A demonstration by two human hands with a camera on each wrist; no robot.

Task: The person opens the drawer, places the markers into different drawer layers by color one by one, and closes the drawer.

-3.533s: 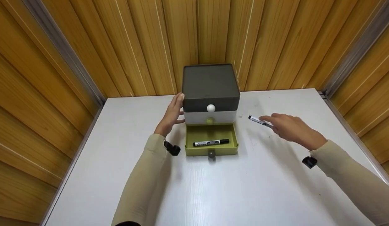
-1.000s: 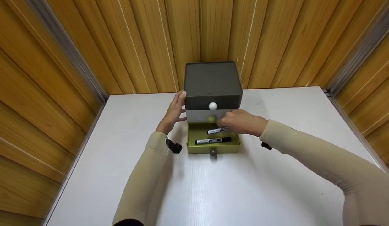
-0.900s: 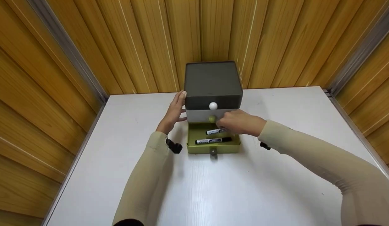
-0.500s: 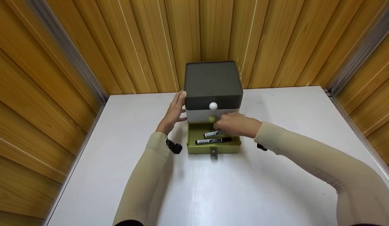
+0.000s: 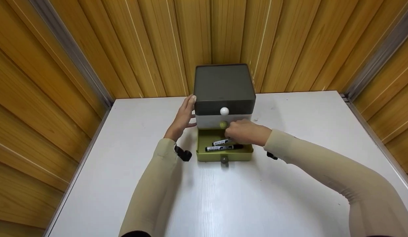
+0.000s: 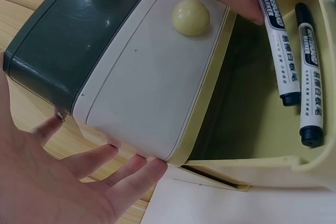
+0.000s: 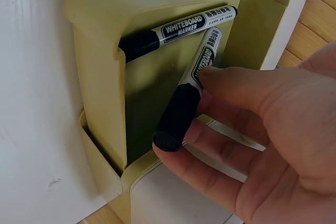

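Observation:
A small drawer unit (image 5: 223,85) with a dark grey top stands at the back of the white table. Its green bottom drawer (image 5: 223,156) is pulled out. One black-and-white whiteboard marker (image 5: 223,148) lies across the drawer near its front wall. My right hand (image 5: 231,134) pinches a second marker (image 7: 190,94) by its black-capped end and holds it slanted inside the drawer (image 7: 94,77), just behind the first marker (image 7: 178,29). My left hand (image 5: 187,112) lies flat with straight fingers (image 6: 123,174) against the unit's left side.
The white middle drawer (image 5: 210,121) with a pale green knob (image 5: 222,124) and the grey top drawer with a white knob (image 5: 224,111) are closed. The open drawer's grey knob (image 5: 224,159) points toward me. Wood-panel walls enclose the white table (image 5: 223,197) on three sides.
My right hand has carried the second marker from the table on the right into the open drawer and lowered it next to the first. The left hand has stayed put.

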